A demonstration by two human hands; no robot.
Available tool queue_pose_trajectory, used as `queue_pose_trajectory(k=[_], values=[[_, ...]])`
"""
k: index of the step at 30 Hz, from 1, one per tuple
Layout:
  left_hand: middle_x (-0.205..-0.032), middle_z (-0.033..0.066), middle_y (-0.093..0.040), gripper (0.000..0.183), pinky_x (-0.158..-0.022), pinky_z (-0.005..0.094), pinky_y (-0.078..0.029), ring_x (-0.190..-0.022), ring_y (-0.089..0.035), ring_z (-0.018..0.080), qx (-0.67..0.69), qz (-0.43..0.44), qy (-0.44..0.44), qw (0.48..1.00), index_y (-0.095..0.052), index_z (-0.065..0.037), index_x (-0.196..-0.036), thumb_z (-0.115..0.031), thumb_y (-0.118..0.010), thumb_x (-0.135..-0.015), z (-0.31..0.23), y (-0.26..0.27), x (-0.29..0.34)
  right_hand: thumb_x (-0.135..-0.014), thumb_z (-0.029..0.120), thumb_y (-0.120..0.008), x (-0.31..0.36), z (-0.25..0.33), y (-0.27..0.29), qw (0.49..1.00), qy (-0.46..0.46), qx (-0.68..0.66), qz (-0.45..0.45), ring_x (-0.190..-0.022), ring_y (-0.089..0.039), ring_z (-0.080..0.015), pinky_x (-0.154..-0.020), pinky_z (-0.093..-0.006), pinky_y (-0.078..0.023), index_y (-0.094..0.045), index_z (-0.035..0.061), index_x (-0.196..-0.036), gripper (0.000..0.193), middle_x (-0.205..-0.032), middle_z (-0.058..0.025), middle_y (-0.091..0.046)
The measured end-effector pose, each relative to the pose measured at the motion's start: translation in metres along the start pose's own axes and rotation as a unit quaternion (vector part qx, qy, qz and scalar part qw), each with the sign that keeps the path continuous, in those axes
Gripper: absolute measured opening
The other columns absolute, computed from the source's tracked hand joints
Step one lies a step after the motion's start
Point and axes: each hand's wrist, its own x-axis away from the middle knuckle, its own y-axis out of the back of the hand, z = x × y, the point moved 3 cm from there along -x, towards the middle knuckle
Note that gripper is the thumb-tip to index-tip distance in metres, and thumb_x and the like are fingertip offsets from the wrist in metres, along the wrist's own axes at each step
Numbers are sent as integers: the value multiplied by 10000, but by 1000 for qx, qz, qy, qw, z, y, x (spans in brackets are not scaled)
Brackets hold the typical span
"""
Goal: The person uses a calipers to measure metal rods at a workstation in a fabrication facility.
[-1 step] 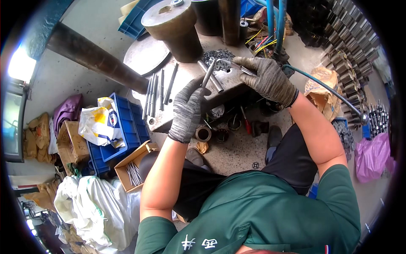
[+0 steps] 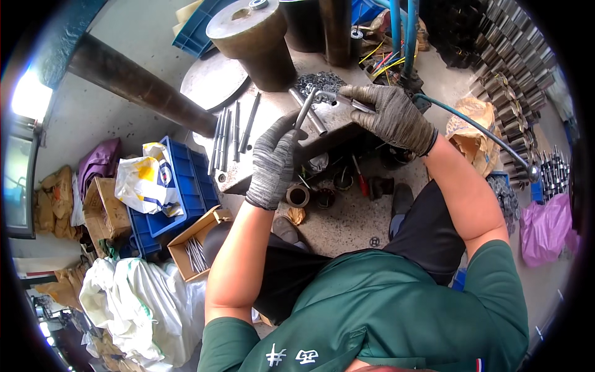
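My left hand [image 2: 273,162], in a grey knit glove, is closed around the long arm of an L-shaped metal rod [image 2: 305,110]. The rod's bent end points right and meets a short metal cylinder [image 2: 362,106]. Closed on that cylinder is my gloved right hand [image 2: 396,118]; whether the rod's tip sits inside it I cannot tell. Both hands are just above the near edge of a metal worktable [image 2: 273,106]. Beneath them a thick steel bar [image 2: 313,118] lies across this edge. Behind it is a heap of small dark metal parts [image 2: 316,82].
Several thin dark rods [image 2: 236,131] lie on the table's left. A heavy flanged cylinder [image 2: 260,53] stands behind them. Left of my knees are a cardboard box of rods [image 2: 193,251] and blue crates [image 2: 180,192]. A blue hose [image 2: 462,116] curves off to the right.
The bent end of the L-shaped rod has shifted slightly, with a small tilt of the cylinder in my right hand. Both hands keep their hold.
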Motion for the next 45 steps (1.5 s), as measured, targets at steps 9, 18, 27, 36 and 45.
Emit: queue_pose_trajectory(k=[9, 18, 27, 36, 45], values=[[-1007, 28, -693, 361, -831, 244, -514, -881, -609, 90, -85, 23, -37, 995, -682, -34, -1327, 7, -615, -975, -2, 10, 13, -864, 189, -740, 1, 0, 4, 990, 56, 66, 110, -1015, -718, -343, -902, -378, -565, -697, 72, -1286, 440, -1108, -214, -728], [-970, 13, -687, 385, -772, 216, -536, -831, -610, 62, -44, 75, -14, 996, -648, -44, -1383, -31, -584, -1004, -3, 17, 27, -827, 187, -741, 7, 2, -7, 983, 76, 65, 154, -1006, -722, -330, -909, -390, -552, -703, 76, -1280, 468, -1097, -203, -734], [-851, 7, -707, 384, -605, 198, -497, -667, -624, 55, 29, 86, 94, 991, -662, -49, -1353, -294, -564, -1074, -7, 12, 32, -827, 211, -754, 4, 17, -23, 977, 63, 67, 195, -953, -718, -311, -858, -403, -545, -726, 119, -1262, 446, -1010, -179, -738], [-837, 30, -707, 387, -562, 195, -476, -621, -600, 68, 50, 106, 120, 986, -656, -9, -1321, -291, -555, -1076, 5, 6, 30, -844, 91, -773, 8, 26, -31, 959, -5, 47, 280, -1064, -719, -260, -955, -363, -544, -676, 84, -1350, 515, -1150, -160, -746], [-916, 104, -705, 432, -521, 210, -504, -600, -619, 115, 256, 153, 171, 939, -577, 52, -1365, -239, -563, -1047, 20, 12, 28, -839, 103, -767, 7, 28, -26, 964, 72, 24, 256, -1013, -711, -278, -919, -379, -546, -690, 102, -1336, 504, -1105, -165, -737]])
